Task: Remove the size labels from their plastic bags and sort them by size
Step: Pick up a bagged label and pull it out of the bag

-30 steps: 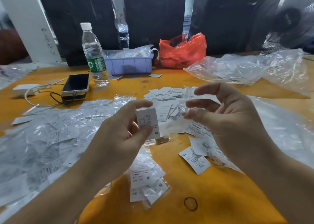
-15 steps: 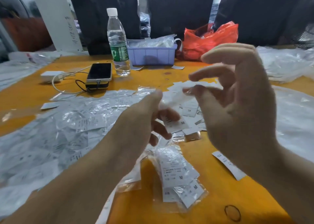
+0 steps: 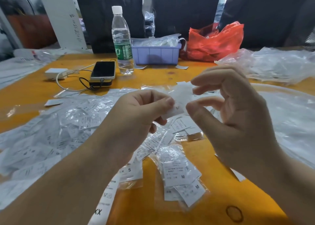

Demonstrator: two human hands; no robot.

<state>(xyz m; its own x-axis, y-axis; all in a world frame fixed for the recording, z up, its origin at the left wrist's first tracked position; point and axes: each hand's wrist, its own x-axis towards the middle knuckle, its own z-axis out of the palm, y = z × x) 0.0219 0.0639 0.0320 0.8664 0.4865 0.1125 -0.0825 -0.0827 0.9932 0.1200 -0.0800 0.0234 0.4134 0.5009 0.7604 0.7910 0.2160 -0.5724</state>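
M pile [image 3: 183, 177] at 6 o'clock, S label [image 3: 131, 171] just beside it: mixing risk. Left hand [image 3: 136, 120] pinches M label [image 3: 173, 110] at centre. Right hand [image 3: 235, 122] loosely curled, holding nothing visible. Bagged labels [image 3: 51, 131] at 9 o'clock could snag.

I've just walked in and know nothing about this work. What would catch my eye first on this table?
Two bare hands meet mid-picture: the left hand pinches a small white label marked M, while the right hand curls beside it, blurred. All around, the orange table is littered with white size labels and crinkled clear bags. At the back stand a water bottle, a lilac bin and a red plastic bag.
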